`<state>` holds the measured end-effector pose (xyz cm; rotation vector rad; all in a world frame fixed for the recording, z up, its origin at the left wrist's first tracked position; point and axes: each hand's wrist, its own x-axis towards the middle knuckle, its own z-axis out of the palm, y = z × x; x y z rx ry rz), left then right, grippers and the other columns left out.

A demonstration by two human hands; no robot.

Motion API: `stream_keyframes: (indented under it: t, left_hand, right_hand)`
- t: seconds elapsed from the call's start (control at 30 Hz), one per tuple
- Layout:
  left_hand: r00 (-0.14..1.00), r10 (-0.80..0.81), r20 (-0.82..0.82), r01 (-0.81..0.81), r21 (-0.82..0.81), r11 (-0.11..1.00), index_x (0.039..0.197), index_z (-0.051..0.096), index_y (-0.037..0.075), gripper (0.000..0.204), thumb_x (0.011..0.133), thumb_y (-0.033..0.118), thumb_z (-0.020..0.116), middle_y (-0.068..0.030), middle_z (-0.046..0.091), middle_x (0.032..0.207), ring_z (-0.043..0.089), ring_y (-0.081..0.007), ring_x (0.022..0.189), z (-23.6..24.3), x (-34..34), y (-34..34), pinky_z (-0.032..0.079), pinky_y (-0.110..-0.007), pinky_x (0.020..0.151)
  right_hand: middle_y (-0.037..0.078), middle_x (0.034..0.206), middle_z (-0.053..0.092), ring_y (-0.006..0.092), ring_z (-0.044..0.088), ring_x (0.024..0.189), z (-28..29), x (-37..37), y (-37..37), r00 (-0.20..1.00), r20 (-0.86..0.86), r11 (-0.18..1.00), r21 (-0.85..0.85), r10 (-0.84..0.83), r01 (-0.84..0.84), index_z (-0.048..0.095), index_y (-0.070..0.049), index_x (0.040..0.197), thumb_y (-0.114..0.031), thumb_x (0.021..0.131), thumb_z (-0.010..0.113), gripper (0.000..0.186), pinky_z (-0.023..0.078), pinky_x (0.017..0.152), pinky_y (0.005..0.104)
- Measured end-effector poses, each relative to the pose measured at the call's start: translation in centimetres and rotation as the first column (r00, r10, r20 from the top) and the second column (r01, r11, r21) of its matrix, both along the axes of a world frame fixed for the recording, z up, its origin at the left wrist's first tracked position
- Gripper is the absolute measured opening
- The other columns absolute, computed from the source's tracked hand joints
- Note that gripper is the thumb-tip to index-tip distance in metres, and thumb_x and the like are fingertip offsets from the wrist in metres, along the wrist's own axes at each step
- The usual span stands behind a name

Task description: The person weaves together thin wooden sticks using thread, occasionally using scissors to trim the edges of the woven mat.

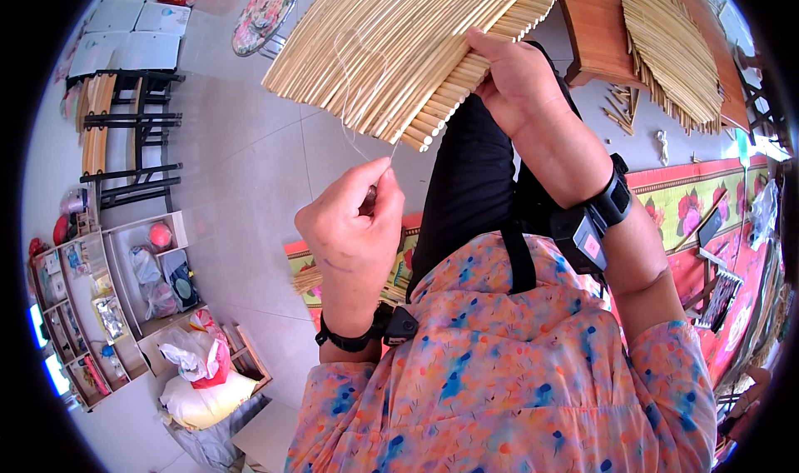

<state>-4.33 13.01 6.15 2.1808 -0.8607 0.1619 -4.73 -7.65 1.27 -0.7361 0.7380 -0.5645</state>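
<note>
A mat of pale straw-coloured stalks point(399, 48), laid side by side in layers, spans the top middle. My right hand point(524, 82) grips its right edge, thumb on the upper face and the other fingers underneath, partly hidden. Just off the mat's near corner, my left hand point(354, 223) is closed, thumb and forefinger pinching a thin needle point(394, 150) that points up at the stalk ends. A fine white thread point(348, 115) loops over the mat and hangs down toward the left hand.
A second stalk mat point(672, 48) lies on the brown wooden table point(591, 27) at upper right, with loose stalk pieces point(620, 107) on the floor below. Floral red cloth point(716, 215) stretches along the right. At left stand folded black-legged furniture point(133, 131), a compartmented shelf point(108, 306) and bags point(200, 373).
</note>
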Motion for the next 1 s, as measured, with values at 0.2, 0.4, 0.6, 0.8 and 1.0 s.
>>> stream_keyframes:
  t: [0.2,0.4,0.6,0.8,1.0]
  left_hand:
    - [0.998,0.042,0.056,-0.043,0.022,0.999,0.092,0.071,-0.001,0.014,0.078,-0.006,0.071,-0.0094,0.063,0.063,0.058,-0.0128,0.050,0.3,1.5,1.3,0.043,-0.025,0.049]
    - [0.983,-0.157,0.098,0.162,-0.045,0.986,0.095,0.071,0.001,0.019,0.079,-0.009,0.070,-0.0070,0.061,0.066,0.053,-0.0098,0.051,0.5,1.0,1.2,0.041,-0.023,0.048]
    - [0.977,-0.159,0.140,0.173,-0.089,0.981,0.094,0.071,0.001,0.018,0.078,-0.008,0.071,-0.0074,0.058,0.062,0.052,-0.0111,0.048,-0.1,1.0,-0.5,0.040,-0.024,0.046]
    - [0.997,-0.038,0.067,0.038,-0.006,0.999,0.091,0.072,0.000,0.012,0.080,-0.005,0.070,-0.0103,0.064,0.065,0.059,-0.0125,0.051,-0.5,1.2,0.3,0.045,-0.024,0.049]
    - [0.997,-0.031,0.064,0.033,-0.023,0.999,0.094,0.071,0.000,0.013,0.082,-0.004,0.070,-0.0096,0.067,0.071,0.061,-0.0122,0.055,-0.4,2.1,1.4,0.048,-0.023,0.052]
  right_hand:
    - [0.013,0.115,0.062,0.0233,0.064,0.102,0.5,-0.1,-0.6,0.999,0.013,0.999,0.007,-0.033,0.033,0.054,0.007,0.121,-0.011,0.096,0.060,0.032,0.055,0.084,0.0354]
    - [0.014,0.116,0.061,0.0240,0.063,0.104,0.7,0.1,-0.5,1.000,0.006,1.000,-0.003,-0.030,0.030,0.053,0.008,0.121,-0.011,0.096,0.059,0.032,0.055,0.087,0.0365]
    - [0.015,0.117,0.061,0.0247,0.063,0.105,0.9,-0.1,-0.6,1.000,0.010,1.000,0.012,-0.020,0.020,0.052,0.008,0.123,-0.011,0.097,0.058,0.033,0.054,0.090,0.0376]
    - [0.016,0.119,0.059,0.0252,0.063,0.106,0.8,-0.3,-0.6,1.000,0.010,1.000,0.017,-0.016,0.016,0.051,0.009,0.124,-0.011,0.097,0.057,0.034,0.054,0.091,0.0382]
    - [0.016,0.120,0.059,0.0254,0.062,0.106,0.7,-0.5,-0.9,1.000,0.020,0.999,0.026,-0.022,0.021,0.050,0.009,0.125,-0.011,0.097,0.057,0.035,0.054,0.092,0.0388]
